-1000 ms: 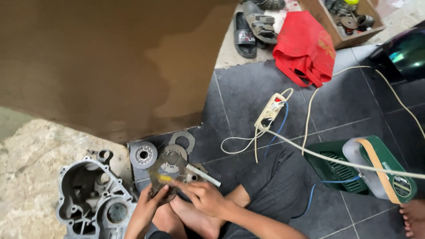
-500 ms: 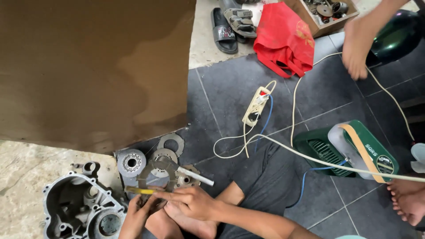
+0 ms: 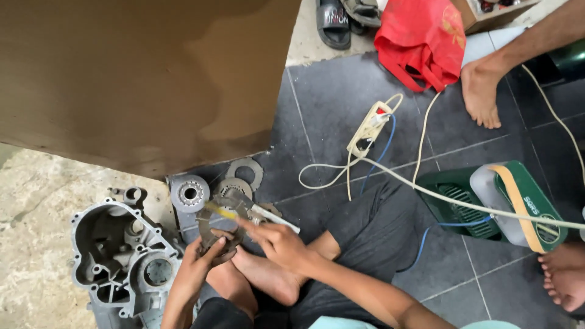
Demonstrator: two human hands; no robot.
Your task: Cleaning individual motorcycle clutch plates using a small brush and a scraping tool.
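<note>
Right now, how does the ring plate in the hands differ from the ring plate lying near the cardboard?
The held ring plate is gripped by the left hand and worked with a tool in the right hand; the floor ring plate lies flat and untouched. The held one looks darker, partly hidden by fingers. Both are flat metal rings.

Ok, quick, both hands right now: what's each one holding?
Left hand: closed on the rim of the round metal plate, steadying it.
Right hand: fingers pinched on a thin yellow-handled tool, its tip over the plate.
</note>
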